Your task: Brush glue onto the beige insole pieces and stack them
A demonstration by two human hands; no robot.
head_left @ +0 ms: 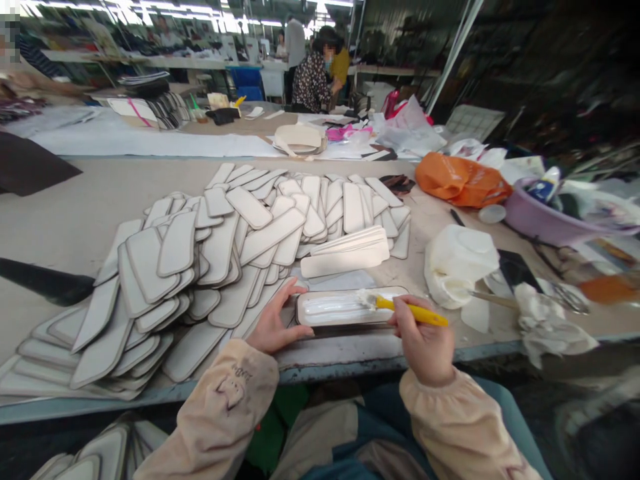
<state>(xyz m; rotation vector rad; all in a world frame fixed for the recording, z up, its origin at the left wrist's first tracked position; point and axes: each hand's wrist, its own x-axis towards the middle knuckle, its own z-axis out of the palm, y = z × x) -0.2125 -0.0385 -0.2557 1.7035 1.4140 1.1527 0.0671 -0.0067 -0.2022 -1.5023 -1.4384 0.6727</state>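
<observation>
My right hand (425, 340) is closed round the yellow handle of a brush (413, 311). Its white bristles press on a long, round-cornered panel (330, 309), whose face carries wet white streaks that look like glue. At the panel's left end is my left hand (275, 320), thumb at the near edge and fingers by the far corner, holding it in place. Just behind lies a small stack of cream strips (345, 257). To the left and back spreads a big heap of pale, dark-edged panels (215, 240).
Right of the brush stands a cut white plastic jug (460, 260) with a stick in its opening. Crumpled tissue (545, 327), an orange bag (460, 180) and a filled purple basin (545, 217) lie beyond. A dark rod (45, 280) juts in from the left. People work behind.
</observation>
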